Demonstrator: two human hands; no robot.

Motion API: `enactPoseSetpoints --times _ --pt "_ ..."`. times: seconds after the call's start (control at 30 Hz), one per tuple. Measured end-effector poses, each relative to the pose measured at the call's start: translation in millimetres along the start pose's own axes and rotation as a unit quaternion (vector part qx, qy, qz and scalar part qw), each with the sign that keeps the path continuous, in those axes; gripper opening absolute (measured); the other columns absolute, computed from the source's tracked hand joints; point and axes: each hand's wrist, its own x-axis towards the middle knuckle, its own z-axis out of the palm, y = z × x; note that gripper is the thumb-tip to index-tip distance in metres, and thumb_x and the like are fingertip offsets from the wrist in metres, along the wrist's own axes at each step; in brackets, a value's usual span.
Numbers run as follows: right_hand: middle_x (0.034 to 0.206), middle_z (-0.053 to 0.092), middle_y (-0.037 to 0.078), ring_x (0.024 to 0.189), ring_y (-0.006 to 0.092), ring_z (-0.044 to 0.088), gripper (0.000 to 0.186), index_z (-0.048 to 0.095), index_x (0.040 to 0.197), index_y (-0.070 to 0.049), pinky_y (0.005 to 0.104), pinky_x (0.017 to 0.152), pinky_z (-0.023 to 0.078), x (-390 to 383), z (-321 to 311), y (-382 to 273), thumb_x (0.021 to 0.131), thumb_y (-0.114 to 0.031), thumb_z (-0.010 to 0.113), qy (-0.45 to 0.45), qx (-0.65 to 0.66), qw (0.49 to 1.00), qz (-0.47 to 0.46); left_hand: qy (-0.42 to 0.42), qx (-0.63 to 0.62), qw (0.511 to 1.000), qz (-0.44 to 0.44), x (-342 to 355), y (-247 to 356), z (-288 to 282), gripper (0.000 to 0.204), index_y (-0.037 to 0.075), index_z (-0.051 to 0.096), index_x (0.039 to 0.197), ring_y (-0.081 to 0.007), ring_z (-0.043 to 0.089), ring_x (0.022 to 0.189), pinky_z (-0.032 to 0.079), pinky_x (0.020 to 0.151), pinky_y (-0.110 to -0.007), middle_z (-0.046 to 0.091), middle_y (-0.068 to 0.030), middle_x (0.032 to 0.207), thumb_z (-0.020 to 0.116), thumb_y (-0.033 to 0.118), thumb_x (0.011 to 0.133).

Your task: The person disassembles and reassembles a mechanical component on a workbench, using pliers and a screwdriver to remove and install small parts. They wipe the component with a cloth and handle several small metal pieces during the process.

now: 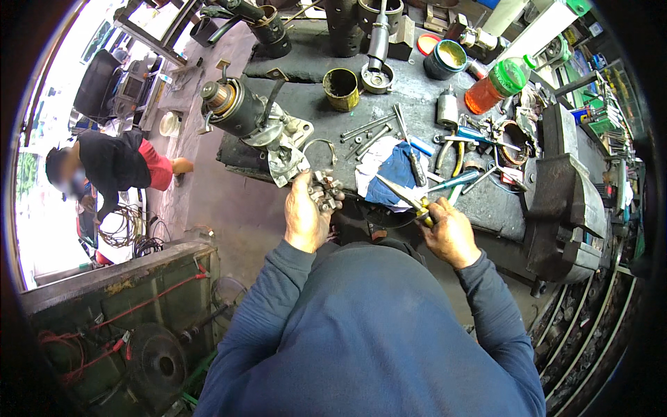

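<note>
In my left hand [303,217] is a small metal part [326,190] with several blocky pieces around it, perhaps a brush holder; the fingers are closed about it in front of the bench edge. My right hand [450,233] grips long-nose pliers [403,193] by the yellow handles, their jaws pointing up and left over a blue cloth [394,174]. The jaws are apart from the metal part. Beyond my left hand a starter motor [240,111] with a dark body and bare metal housing lies on the bench [306,104]. Several long bolts [367,130] lie to its right.
A yellowish can [341,90], a dark jar of grease [445,60] and a green-capped bottle of red liquid [490,89] stand on the bench. Tools crowd its right side, near a black vise [566,201]. Another person [114,163] bends over at the far left.
</note>
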Motion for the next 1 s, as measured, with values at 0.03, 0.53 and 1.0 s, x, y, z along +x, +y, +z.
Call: enactPoseSetpoints --times 0.03,0.53,1.0 --pt "0.096 0.062 0.017 0.086 0.0394 0.069 0.027 0.068 0.106 -0.005 0.0499 0.074 0.058 -1 -7 4 0.083 -0.016 0.078 -0.027 -0.033 0.999 -0.013 -0.005 -0.004 1.0 -0.016 -6 1 3 0.048 0.002 0.069 0.116 -0.0262 0.07 0.083 0.055 0.074 -0.039 0.074 -0.0142 0.096 0.043 0.041 0.112" --pt "0.112 0.061 0.012 0.098 0.0314 0.059 0.027 0.072 0.104 -0.01 0.0462 0.087 0.048 8 -50 -48 0.077 -0.014 0.075 0.019 -0.135 0.986 -0.096 -0.093 0.085 0.984 0.126 -9 -19 10 0.047 0.006 0.064 0.131 -0.0214 0.069 0.092 0.062 0.073 -0.043 0.072 -0.0104 0.108 0.042 0.044 0.114" --pt "0.11 0.061 0.012 0.1 0.0306 0.059 0.023 0.073 0.104 -0.01 0.0447 0.085 0.047 20 -55 -60 0.082 -0.018 0.073 0.062 -0.208 0.963 -0.161 -0.108 0.161 0.966 0.172 -14 -13 2 0.037 0.008 0.061 0.135 -0.0183 0.069 0.101 0.061 0.087 -0.038 0.07 -0.0078 0.113 0.044 0.034 0.114"
